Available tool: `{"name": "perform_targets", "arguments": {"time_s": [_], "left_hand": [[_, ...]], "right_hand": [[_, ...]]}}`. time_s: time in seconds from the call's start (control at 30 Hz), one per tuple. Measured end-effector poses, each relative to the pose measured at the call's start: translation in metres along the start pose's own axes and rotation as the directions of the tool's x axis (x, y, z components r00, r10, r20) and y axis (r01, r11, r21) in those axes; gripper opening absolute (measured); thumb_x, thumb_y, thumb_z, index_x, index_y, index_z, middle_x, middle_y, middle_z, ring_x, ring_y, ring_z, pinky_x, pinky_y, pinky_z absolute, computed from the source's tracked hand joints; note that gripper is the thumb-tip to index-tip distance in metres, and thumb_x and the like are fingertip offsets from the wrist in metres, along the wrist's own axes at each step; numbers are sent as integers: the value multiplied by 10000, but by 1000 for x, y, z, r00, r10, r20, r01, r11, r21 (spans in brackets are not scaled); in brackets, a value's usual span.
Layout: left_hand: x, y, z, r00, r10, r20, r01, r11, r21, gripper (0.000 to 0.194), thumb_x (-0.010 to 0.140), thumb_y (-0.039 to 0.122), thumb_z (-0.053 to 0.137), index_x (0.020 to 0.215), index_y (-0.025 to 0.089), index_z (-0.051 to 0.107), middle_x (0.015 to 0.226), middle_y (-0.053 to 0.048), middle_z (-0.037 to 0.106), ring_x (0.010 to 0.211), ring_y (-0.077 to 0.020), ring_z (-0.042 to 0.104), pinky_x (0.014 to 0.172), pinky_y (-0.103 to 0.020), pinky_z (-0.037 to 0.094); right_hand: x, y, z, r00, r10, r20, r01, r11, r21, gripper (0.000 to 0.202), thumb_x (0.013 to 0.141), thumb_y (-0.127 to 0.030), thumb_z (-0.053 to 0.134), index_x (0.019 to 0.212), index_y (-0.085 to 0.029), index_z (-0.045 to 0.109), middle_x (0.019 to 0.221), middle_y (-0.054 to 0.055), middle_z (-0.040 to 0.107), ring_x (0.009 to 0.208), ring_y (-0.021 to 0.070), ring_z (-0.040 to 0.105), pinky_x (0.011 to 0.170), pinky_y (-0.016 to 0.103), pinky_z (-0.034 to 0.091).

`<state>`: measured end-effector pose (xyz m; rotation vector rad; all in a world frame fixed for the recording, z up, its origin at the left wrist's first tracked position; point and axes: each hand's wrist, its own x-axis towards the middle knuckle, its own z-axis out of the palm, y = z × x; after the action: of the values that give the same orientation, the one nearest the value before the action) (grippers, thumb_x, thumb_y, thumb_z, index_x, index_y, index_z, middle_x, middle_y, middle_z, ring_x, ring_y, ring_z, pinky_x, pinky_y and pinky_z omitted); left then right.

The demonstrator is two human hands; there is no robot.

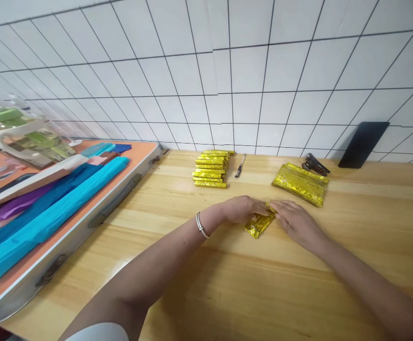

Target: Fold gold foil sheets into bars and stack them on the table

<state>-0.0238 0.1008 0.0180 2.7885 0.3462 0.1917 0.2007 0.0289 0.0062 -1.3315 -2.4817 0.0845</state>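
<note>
A strip of shiny gold foil (258,227) lies on the wooden table (206,274), partly covered by my fingers. My left hand (244,209), with a silver bracelet at the wrist, grips its left upper part, the fingertips curled down onto it. From the other side my right hand (299,224) pinches the far right end, its fingers close together and nearly touching the left ones. Beyond my right hand is a stack of flat gold foil sheets (300,184). A pile of narrow gold foil rolls (209,170) sits farther back to the left.
Between the gold piles lies a pen (240,166). A dark hair clip (315,164) touches the sheets' back edge. A black phone (363,144) leans on the tiled wall (249,71). At left, an orange-topped board (135,154) bears blue tissue paper (67,208) and a green-lidded container (5,117).
</note>
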Motion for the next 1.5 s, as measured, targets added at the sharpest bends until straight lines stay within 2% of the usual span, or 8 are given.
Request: {"name": "perform_targets", "arguments": {"time_s": [0.23, 0.37, 0.43, 0.53, 0.63, 0.87, 1.13, 1.5], "left_hand": [[-18, 21, -5, 995, -81, -58, 89, 983, 160, 161, 834, 100, 488, 900, 169, 618, 893, -71, 646, 901, -182, 565, 833, -285, 430], [-47, 43, -1, 984, -169, -54, 174, 979, 103, 269, 865, 100, 424, 1078, 193, 560, 1031, -65, 638, 979, -174, 564, 876, -283, 423], [-60, 56, 4, 961, -256, -104, 262, 963, 58, 341, 905, 201, 400, 1243, 177, 445, 1184, -89, 581, 1071, -176, 541, 931, -299, 403], [-75, 74, 15, 942, -309, -131, 320, 945, 68, 596, 878, 385, 455, 1375, 119, 263, 1352, -154, 437, 1287, -235, 357, 1052, -388, 289], [-78, 84, 27, 924, -352, -151, 369, 923, 107, 636, 863, 516, 418, 1376, 164, 289, 1427, -137, 331, 1343, -261, 251, 1082, -444, 220], [-66, 65, 36, 899, -362, -247, 407, 898, 168, 415, 919, 394, 377, 1292, 216, 417, 1370, -65, 440, 1292, -212, 362, 1082, -427, 249], [-64, 50, 33, 970, -152, -189, 207, 925, 319, 349, 927, 179, 352, 1260, 106, 427, 1320, -160, 474, 1287, -214, 371, 1047, -379, 360], [-58, 58, 46, 867, -349, -357, 408, 907, 104, 388, 902, 254, 435, 1261, 110, 408, 1225, -146, 562, 1204, -193, 478, 1037, -378, 392]], "right_hand": [[-10, -4, 7, 996, 1, 90, 8, 995, -96, 426, 906, -308, 374, 1305, -179, 451, 1303, 80, 521, 1176, 224, 465, 967, 403, 389], [-25, -15, 1, 996, 11, 88, 3, 987, -161, 476, 885, -365, 425, 1306, -144, 447, 1273, 116, 542, 1122, 249, 491, 939, 416, 391], [-30, -19, -1, 996, 1, 85, 14, 984, -176, 482, 883, -366, 434, 1302, -129, 449, 1255, 127, 554, 1102, 256, 498, 933, 422, 388], [-33, -21, -2, 997, -7, 81, 21, 986, -165, 483, 873, -349, 457, 1301, -126, 448, 1238, 131, 565, 1090, 257, 504, 926, 423, 389], [-32, -17, -3, 997, -9, 73, 18, 991, -130, 482, 857, -352, 485, 1288, -137, 462, 1224, 126, 574, 1081, 255, 509, 917, 417, 399], [-26, 3, -5, 995, -66, 69, 67, 998, -18, 378, 854, -334, 500, 1210, -211, 534, 1119, 83, 632, 988, 223, 558, 860, 389, 436], [-26, 11, -2, 996, -80, 26, 79, 997, 9, 349, 842, -344, 529, 1165, -215, 567, 969, 82, 654, 922, 210, 567, 814, 363, 444], [-29, 17, 11, 986, -124, -111, 130, 991, 44, 241, 889, -230, 441, 1049, -224, 621, 956, 68, 678, 876, 198, 581, 793, 371, 471]]}}
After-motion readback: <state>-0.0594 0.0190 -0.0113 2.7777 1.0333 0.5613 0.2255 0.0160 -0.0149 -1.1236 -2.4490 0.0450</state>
